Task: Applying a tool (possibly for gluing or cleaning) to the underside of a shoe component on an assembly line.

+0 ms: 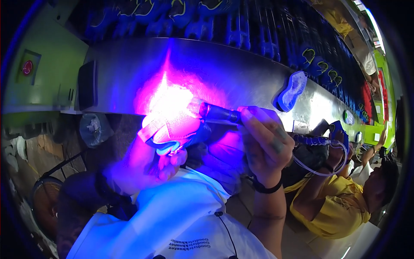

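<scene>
A glaring violet-white light falls on what looks like a shoe, tinted pink with a blue edge. It is held at the metal worktable's near edge by my left hand, whose fingers curl around its lower side. My right hand grips the dark handle of a brush between thumb and fingers. The brush points left, and its pale tip meets or almost meets the shoe's right side. Glare washes out the shoe's far part, so contact there cannot be judged.
Across the metal worktable runs a dark rack with several blue shoe-like pieces. A blue sole-shaped piece lies right of the brush. At left are a green machine panel and a black pad. A co-worker in yellow works at right.
</scene>
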`<state>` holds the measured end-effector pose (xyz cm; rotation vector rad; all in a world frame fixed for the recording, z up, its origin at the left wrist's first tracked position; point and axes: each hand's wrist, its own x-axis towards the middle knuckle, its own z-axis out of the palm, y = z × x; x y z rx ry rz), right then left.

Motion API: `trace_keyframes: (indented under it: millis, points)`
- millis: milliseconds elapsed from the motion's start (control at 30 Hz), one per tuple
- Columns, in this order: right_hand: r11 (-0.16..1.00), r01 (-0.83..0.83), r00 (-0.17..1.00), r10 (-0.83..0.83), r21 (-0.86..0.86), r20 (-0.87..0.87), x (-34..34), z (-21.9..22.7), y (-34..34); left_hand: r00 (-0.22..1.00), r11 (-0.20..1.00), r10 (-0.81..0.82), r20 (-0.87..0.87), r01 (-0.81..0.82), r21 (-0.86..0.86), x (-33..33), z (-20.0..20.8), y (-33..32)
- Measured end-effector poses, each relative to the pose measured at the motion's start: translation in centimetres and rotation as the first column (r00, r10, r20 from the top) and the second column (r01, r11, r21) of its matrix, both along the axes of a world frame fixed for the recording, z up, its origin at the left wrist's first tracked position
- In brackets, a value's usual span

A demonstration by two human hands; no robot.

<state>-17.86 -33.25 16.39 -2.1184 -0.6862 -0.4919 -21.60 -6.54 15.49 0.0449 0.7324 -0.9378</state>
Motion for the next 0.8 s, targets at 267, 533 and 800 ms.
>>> trace_keyframes:
  millis: [267,533,800]
  points:
    - [0.994,-0.04,0.995,0.049,0.105,-0.091,-0.3,-2.1,-0.3,0.997,0.991,0.002,0.077,0.009,-0.134,-1.5,-1.6,-0.5]
    - [0.978,-0.034,0.974,0.078,0.206,-0.211,-1.0,-4.3,-0.2,1.0,0.962,0.005,-0.012,-0.008,-0.273,-1.9,-3.4,-0.4]
    - [0.979,-0.042,0.963,0.093,0.199,-0.254,0.4,-4.3,-0.9,0.997,0.94,-0.029,0.068,0.05,-0.338,-1.7,-4.9,-0.6]
